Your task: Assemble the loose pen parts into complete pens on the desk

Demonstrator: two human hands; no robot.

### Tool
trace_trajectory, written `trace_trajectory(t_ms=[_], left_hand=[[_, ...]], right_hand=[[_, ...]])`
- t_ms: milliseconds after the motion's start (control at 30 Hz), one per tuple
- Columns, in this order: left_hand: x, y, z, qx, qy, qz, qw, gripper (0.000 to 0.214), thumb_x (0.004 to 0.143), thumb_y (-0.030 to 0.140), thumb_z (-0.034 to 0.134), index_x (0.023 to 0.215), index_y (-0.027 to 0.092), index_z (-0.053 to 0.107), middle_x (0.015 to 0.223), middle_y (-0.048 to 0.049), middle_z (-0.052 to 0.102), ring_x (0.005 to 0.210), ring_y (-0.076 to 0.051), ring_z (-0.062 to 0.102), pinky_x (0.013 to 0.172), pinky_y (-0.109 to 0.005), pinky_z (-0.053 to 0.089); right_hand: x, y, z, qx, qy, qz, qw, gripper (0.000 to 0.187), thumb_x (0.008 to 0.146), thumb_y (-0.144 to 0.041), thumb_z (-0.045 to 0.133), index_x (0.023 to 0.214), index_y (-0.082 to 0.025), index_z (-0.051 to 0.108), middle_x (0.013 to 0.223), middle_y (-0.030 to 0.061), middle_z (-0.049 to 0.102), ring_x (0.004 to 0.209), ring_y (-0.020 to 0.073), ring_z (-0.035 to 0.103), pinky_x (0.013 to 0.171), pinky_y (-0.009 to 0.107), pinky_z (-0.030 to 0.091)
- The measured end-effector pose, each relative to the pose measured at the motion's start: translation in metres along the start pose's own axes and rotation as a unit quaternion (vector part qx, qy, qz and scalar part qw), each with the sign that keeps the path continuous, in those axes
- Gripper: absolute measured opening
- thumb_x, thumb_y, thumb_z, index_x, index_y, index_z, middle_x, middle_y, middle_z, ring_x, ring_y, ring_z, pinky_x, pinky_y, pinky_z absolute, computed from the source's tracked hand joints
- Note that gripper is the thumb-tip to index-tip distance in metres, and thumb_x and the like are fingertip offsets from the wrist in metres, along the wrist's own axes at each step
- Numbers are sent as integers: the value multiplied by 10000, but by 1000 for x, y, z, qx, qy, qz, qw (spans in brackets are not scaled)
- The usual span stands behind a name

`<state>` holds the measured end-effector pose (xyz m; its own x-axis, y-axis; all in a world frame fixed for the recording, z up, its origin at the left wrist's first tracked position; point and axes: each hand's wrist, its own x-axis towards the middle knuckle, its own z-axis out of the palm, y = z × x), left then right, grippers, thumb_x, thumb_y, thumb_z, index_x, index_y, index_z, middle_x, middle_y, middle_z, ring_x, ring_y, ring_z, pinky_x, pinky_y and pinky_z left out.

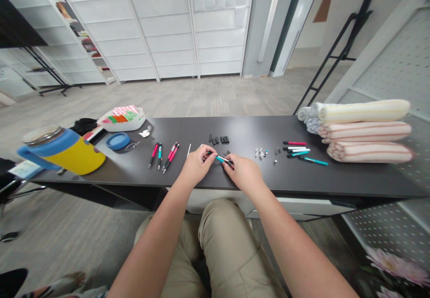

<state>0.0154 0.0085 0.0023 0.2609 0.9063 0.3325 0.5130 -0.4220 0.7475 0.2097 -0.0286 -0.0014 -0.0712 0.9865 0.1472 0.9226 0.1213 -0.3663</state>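
Held pen (220, 158): teal and black. Small tubes (217, 140): black. Desk (292, 177): dark grey. Jug (77, 150): yellow and blue. Lid (117, 141): blue. Towels (369, 131): pale, striped.

Count recorded as follows: one left hand (197, 163); one right hand (242, 169); one held pen (220, 159); four loose pens (153, 155), three red and one blue; at least five black sleeves (217, 140). Loose tubes: one red tube (295, 143), at least one white, at least two blue. Rolled towels (366, 111): at least five. One jug (75, 152), one blue lid (118, 141), one white tray (137, 122). Small pale pieces (261, 153): several, too small for an exact tally.
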Motion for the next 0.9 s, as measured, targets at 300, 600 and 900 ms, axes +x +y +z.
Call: trace_trajectory(t_ms=[300, 600, 900], left_hand=[[-1, 4, -1, 17, 5, 12, 1000, 151, 982, 362, 620, 977, 230, 693, 841, 2, 727, 740, -158, 660, 651, -258, 461], [0, 0, 0, 2, 8, -11, 1000, 152, 937, 371, 686, 955, 220, 691, 861, 2, 739, 765, -162, 672, 687, -268, 484], [2, -1, -1, 25, -29, 19, 999, 137, 942, 361, 705, 970, 232, 740, 947, -2, 778, 867, -182, 702, 779, -296, 509]], right_hand=[[0, 0, 0, 0, 3, -4, 1000, 187, 994, -362, 629, 1121, -275, 734, 910, 47, 796, 831, 229, 742, 665, 289, 412], [-2, 1, 0, 12, 12, -3, 1000, 172, 1016, -356, 601, 1131, -250, 673, 937, 55, 798, 821, 237, 741, 667, 289, 404], [-2, 11, 2, 133, 55, -5, 990, 209, 1053, -393, 529, 1159, -230, 607, 913, 55, 764, 755, 230, 694, 645, 291, 383]])
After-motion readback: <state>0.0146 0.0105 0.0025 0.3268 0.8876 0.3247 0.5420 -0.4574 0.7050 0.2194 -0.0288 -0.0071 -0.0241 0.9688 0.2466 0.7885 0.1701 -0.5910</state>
